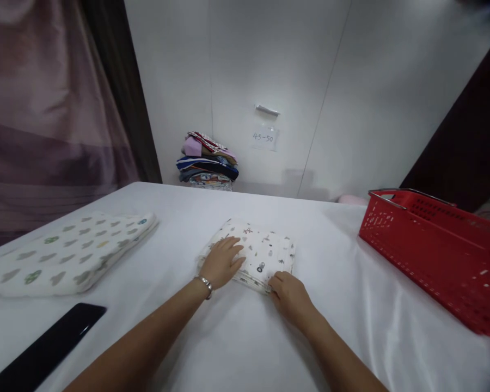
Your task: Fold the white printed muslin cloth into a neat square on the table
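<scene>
A folded white cloth (257,247) with small grey, brown and green prints lies flat on the white-covered table in the middle of the head view. My left hand (222,261), with a silver band on its wrist, rests flat on the cloth's left part, fingers apart. At the near right corner my right hand (289,294) has its fingers curled together, pinching the cloth's folded edge. The layers of the fold show along the near side.
On the left lies a larger folded cloth (73,247) with grey heart shapes, near a black flat object (49,348). A red plastic basket (433,256) with metal handles stands at the right. Behind the table, a clothes stack (208,163) sits by the wall under a "45-50" sign (264,138).
</scene>
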Demonstrator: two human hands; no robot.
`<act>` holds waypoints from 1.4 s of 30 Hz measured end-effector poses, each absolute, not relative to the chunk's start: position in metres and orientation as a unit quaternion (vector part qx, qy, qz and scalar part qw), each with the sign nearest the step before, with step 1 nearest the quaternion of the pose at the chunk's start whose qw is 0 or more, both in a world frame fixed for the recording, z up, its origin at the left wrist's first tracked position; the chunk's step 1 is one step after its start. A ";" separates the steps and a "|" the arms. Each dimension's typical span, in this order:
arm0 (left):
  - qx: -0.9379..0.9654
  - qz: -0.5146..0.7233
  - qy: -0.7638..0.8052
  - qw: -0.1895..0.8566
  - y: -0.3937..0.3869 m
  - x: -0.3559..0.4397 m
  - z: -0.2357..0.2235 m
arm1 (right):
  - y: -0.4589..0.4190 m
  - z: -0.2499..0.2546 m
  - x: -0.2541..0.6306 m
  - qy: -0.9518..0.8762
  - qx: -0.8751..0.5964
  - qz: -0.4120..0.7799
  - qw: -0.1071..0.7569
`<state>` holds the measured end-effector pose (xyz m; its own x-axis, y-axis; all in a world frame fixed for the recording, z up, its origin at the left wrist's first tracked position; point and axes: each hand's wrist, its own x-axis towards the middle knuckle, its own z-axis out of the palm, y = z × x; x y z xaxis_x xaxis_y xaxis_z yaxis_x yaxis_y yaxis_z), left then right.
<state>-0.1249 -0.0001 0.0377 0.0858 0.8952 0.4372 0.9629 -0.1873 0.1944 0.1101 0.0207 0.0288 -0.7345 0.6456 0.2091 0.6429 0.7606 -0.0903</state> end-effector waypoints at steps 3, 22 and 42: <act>-0.700 -0.171 -0.691 0.062 0.005 -0.125 0.021 | 0.016 0.026 0.110 -0.931 -0.345 -0.005 0.121; -0.671 -0.177 -0.716 0.073 -0.003 -0.124 -0.002 | 0.076 0.005 0.078 -0.905 -0.419 0.040 0.060; -0.458 -0.238 -0.853 -0.080 -0.011 -0.170 0.012 | 0.074 -0.023 0.109 -0.783 -0.557 0.132 0.243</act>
<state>-0.1695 -0.0107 0.0122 -0.5685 0.8186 0.0813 0.7426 0.4681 0.4790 0.1086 0.0738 -0.0228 -0.2613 0.9365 0.2340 0.8086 0.3447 -0.4769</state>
